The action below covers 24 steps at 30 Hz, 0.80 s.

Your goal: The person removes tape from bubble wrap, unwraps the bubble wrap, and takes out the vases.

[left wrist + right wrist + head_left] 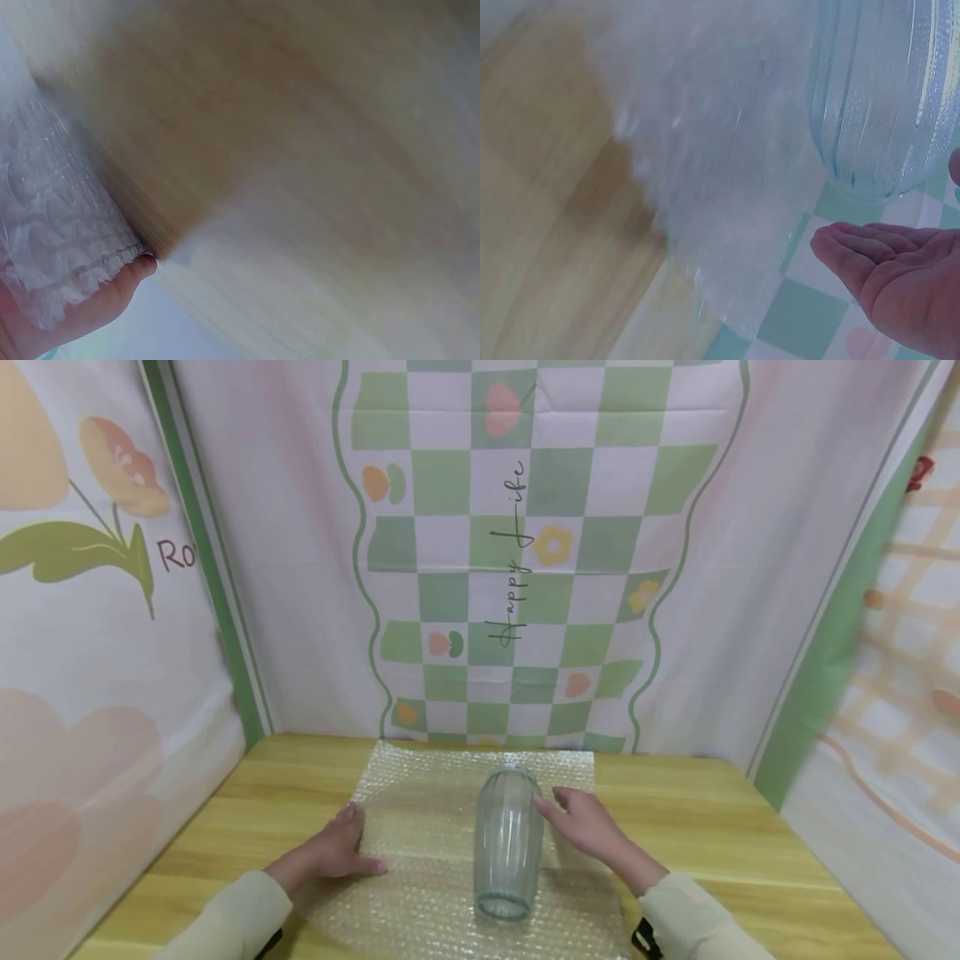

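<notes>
A clear ribbed glass vase (508,843) lies lengthwise on a sheet of bubble wrap (427,835), its ringed end facing me. My left hand (341,846) is at the sheet's left edge, thumb stretched out over the wrap and apart from the fingers. In the left wrist view, the bubble wrap (60,217) covers part of that hand (97,307), one fingertip showing past the edge. Beside the vase's far right side is my right hand (585,827), its thumb close against the glass. The right wrist view shows this hand (900,277) with fingers extended near the vase (877,97).
The wrap lies on a wooden table (720,835) and reaches near its back edge. A printed curtain (510,552) with green checks hangs behind it. Patterned cloth walls (112,652) stand at both sides.
</notes>
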Each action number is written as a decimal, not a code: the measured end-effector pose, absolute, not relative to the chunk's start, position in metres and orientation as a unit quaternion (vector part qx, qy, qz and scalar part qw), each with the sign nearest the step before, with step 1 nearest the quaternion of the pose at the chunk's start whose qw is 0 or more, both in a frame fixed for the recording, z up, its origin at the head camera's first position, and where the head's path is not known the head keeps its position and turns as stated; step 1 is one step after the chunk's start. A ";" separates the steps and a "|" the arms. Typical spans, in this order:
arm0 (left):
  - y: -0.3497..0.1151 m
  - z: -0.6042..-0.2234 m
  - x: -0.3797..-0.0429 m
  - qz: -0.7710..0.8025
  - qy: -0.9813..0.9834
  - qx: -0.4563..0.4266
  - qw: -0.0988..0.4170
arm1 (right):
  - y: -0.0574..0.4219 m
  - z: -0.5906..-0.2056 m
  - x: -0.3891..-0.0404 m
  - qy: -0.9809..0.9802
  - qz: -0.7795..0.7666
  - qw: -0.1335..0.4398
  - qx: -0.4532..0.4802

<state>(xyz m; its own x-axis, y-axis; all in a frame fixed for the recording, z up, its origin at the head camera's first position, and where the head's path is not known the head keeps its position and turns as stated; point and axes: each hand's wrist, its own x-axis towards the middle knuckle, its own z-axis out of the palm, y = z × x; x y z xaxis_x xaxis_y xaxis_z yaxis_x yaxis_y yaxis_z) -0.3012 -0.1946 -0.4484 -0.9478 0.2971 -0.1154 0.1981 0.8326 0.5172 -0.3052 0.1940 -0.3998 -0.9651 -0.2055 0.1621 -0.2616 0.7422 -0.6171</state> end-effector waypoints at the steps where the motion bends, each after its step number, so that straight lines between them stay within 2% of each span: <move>1: -0.194 -0.448 -0.301 0.258 0.952 0.130 0.097 | 0.192 -0.400 -0.306 -0.932 0.338 0.042 0.121; 13: -0.193 -0.447 -0.301 0.253 0.954 0.122 0.102 | 0.170 -0.401 -0.314 -0.927 0.370 0.032 0.058; 24: -0.194 -0.450 -0.302 0.250 0.955 0.126 0.097 | 0.157 -0.406 -0.312 -0.879 0.475 -0.033 0.031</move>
<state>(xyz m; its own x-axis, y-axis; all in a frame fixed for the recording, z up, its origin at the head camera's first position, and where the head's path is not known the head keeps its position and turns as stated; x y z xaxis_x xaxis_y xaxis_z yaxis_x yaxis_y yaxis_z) -0.3024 -0.1944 -0.4499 -0.9497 0.2884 -0.1224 0.1915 0.8435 0.5018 -0.3121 0.1565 -0.4059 -0.9959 -0.0860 -0.0292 -0.0227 0.5467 -0.8370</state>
